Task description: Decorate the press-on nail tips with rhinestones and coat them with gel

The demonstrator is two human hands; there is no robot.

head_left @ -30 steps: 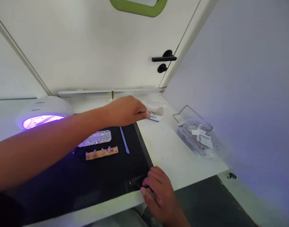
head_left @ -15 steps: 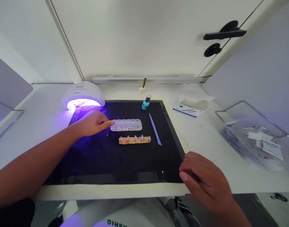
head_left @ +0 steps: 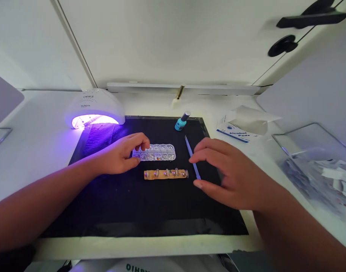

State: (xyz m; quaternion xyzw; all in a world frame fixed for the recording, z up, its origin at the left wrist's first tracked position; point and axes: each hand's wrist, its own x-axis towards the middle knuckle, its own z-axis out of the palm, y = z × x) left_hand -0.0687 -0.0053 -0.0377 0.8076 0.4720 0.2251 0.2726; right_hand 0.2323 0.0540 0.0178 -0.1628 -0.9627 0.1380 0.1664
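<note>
Left of centre, left hand [head_left: 120, 155]: fingers curled over the left end of the clear case [head_left: 158, 152]; whether the grip closes on it, I cannot tell.
Right hand [head_left: 232, 172]: right of centre, grip loose, thumb and fingertips parted around the blue tool [head_left: 196, 170]; contact is unclear.
Blue tool: aslant on the black mat [head_left: 150, 206], pointed end toward the top of the frame.
Clear case: middle of the frame, compartments full of small glittering bits.
Orange strip [head_left: 161, 175]: just below the case, a row of small shiny pieces along it.
Bottle [head_left: 179, 124]: upper middle, capped.
Lamp [head_left: 96, 104]: upper left, glowing violet.
Progress: seemingly, layout is done and the tool not yet picked up; any finish on the pieces is too small to judge.
</note>
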